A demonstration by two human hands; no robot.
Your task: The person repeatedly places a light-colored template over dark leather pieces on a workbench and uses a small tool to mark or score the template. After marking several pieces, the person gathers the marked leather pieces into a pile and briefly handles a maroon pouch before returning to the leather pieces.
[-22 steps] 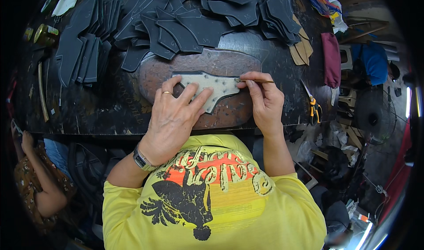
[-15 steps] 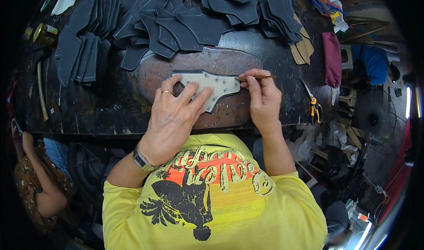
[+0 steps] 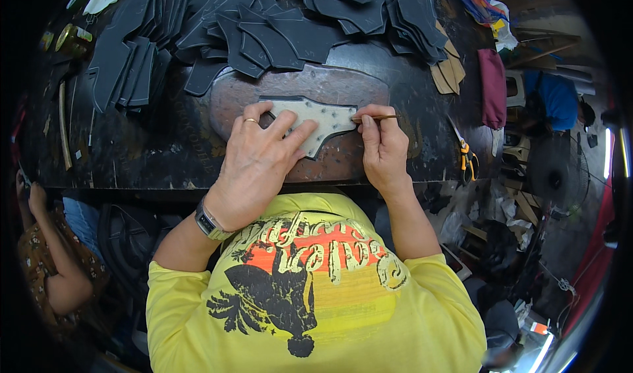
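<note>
Pale template (image 3: 324, 118), dotted with dark spots, is lying flat on a dark piece (image 3: 328, 141) whose border is showing along its edges; both are resting on the rounded brown board (image 3: 346, 154). We are judging the template to be light and fairly stiff, since it is lying level, and the dark piece to be thin and more pliable. With two flat layers meeting, we are expecting some sliding, so we are favouring broad pressure across the wide left part, with the narrow right end being left free; for lifting, we are preferring a pinch of both layers at the edges. The left hand (image 3: 255, 156) is resting on that wide part with fingers spread, pressing rather than grasping. The right hand (image 3: 385, 144) is pinching a slim brown stick (image 3: 384, 116), whose tip is lying at the narrow end; whether it is touching, we are not able to tell. Beyond the board, overlapping black pieces (image 3: 280, 40) are covering the far side of the bench (image 3: 425, 158), while tan pieces (image 3: 449, 74) and orange-handled scissors (image 3: 468, 160) are lying to the right.
</note>
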